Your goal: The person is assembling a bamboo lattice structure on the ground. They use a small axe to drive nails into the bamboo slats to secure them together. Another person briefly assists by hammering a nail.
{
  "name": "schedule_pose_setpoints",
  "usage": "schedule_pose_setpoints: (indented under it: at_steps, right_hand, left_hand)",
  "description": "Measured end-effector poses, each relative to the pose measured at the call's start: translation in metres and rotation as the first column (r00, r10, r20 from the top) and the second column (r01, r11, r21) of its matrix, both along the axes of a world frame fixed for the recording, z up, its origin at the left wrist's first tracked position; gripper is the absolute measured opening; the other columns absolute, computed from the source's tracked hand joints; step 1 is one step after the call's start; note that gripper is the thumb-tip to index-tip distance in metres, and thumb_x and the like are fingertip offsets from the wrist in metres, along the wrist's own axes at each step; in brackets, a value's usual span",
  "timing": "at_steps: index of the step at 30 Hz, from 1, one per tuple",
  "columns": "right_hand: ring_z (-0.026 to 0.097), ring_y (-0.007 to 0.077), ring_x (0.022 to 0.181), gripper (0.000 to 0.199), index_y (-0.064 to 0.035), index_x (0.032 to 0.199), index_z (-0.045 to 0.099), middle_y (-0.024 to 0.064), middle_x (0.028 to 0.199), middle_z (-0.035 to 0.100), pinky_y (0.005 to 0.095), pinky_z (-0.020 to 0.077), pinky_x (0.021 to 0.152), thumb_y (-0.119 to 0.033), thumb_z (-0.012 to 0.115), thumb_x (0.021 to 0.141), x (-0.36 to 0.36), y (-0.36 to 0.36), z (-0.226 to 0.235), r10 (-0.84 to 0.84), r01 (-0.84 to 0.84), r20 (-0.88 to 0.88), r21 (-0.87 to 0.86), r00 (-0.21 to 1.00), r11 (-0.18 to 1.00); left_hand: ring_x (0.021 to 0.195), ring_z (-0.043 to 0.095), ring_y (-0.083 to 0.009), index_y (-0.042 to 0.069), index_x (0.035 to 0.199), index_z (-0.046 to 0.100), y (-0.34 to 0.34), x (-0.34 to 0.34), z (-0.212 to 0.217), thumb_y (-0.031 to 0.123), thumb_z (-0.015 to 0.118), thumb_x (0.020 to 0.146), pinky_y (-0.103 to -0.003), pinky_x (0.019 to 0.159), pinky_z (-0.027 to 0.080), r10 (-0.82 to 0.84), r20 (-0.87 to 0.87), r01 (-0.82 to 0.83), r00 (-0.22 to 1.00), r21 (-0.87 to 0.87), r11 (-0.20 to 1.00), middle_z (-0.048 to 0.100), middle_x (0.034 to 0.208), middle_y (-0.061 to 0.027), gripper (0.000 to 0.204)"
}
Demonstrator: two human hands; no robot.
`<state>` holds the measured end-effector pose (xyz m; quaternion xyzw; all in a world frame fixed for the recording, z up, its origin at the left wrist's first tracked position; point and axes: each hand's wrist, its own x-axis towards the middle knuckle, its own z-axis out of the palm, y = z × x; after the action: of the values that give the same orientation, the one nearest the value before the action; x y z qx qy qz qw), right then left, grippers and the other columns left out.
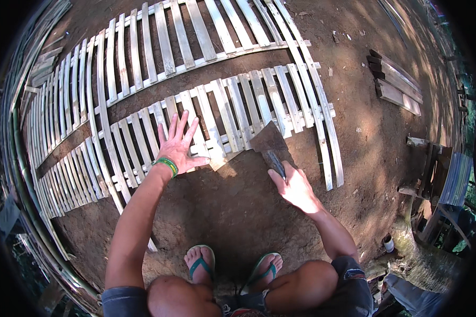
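My left hand [179,143] lies flat, fingers spread, on the bamboo slat panel [238,108]; right hand [296,187] is clenched round the hatchet [271,145] just right of it; one glancing chop and those fingers catch it, probably.

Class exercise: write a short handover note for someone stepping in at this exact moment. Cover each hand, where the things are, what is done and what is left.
Left hand: flat, fingers spread, pressing on the bamboo slats.
Right hand: gripping the hatchet, whose blade rests at the panel's near edge.
Done: most slats lie side by side on cross strips on the dirt ground.
Left: the near slat ends look uneven, probably still to trim.
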<state>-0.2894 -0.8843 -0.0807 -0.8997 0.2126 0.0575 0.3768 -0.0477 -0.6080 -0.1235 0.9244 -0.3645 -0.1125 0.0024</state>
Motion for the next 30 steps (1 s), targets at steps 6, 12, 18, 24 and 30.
schedule_pose_setpoints:
  at_steps: [6, 12, 18, 24, 30]
  right_hand:
    - [0.058, 0.0077, 0.058, 0.035, -0.0044, 0.104, 0.06, 0.0001, 0.072, 0.061, 0.0271, 0.0474, 0.051, -0.039, 0.06, 0.109, -0.001, -0.03, 0.005, -0.384, 0.257, 0.179, 0.488, 0.906, 0.834]
    - [0.054, 0.0128, 0.05, 0.046, -0.0062, 0.105, 0.054, 0.0033, 0.067, 0.054, 0.0272, 0.0464, 0.046, -0.051, 0.045, 0.112, 0.008, -0.062, 0.028, -0.631, 0.268, 0.128, 0.828, 0.765, 0.493]
    - [0.052, 0.009, 0.061, 0.041, -0.0071, 0.096, 0.059, -0.0017, 0.07, 0.053, 0.0295, 0.0457, 0.057, -0.045, 0.052, 0.112, -0.005, -0.051, -0.031, -0.111, 0.092, 0.033, 0.36, 0.993, 0.929]
    - [0.057, 0.0105, 0.051, 0.037, -0.0052, 0.099, 0.058, 0.0024, 0.064, 0.058, 0.0277, 0.0466, 0.047, -0.039, 0.053, 0.112, 0.007, -0.04, 0.002, -0.472, 0.227, 0.227, 0.652, 0.852, 0.723]
    - [0.059, 0.0128, 0.053, 0.043, -0.0023, 0.094, 0.062, 0.0028, 0.061, 0.058, 0.0319, 0.0483, 0.052, -0.043, 0.06, 0.107, 0.012, -0.033, 0.014, -0.09, 0.129, -0.117, 0.399, 0.989, 0.908]
  left_hand:
    - [0.164, -0.002, -0.0383, 0.023, 0.171, 0.014, 0.002, 0.0, 0.001, 0.085, 0.076, 0.064, -0.069, 0.126, 0.0, -0.001, 0.021, 0.001, 1.0, -0.019, 1.0, 0.0, 0.178, -0.0133, 0.138]
    - [0.163, -0.001, -0.0392, 0.023, 0.171, 0.013, 0.007, -0.001, 0.004, 0.084, 0.077, 0.064, -0.068, 0.126, 0.001, 0.01, 0.035, -0.01, 0.999, 0.0, 1.0, 0.0, 0.178, -0.0129, 0.138]
    - [0.163, -0.001, -0.0402, 0.024, 0.171, 0.013, -0.005, -0.001, -0.001, 0.089, 0.072, 0.064, -0.068, 0.126, 0.001, -0.02, 0.032, 0.02, 0.999, -0.015, 1.0, 0.0, 0.178, -0.0131, 0.139]
    - [0.163, 0.0, -0.041, 0.024, 0.171, 0.012, 0.009, 0.0, -0.001, 0.083, 0.077, 0.064, -0.069, 0.126, 0.002, -0.009, 0.05, 0.01, 0.999, -0.008, 1.0, 0.0, 0.178, -0.0133, 0.139]
    - [0.163, -0.001, -0.0409, 0.024, 0.171, 0.012, 0.005, 0.0, 0.001, 0.084, 0.077, 0.064, -0.07, 0.126, 0.002, 0.006, 0.008, -0.006, 1.0, 0.025, 1.0, 0.0, 0.178, -0.0123, 0.139]
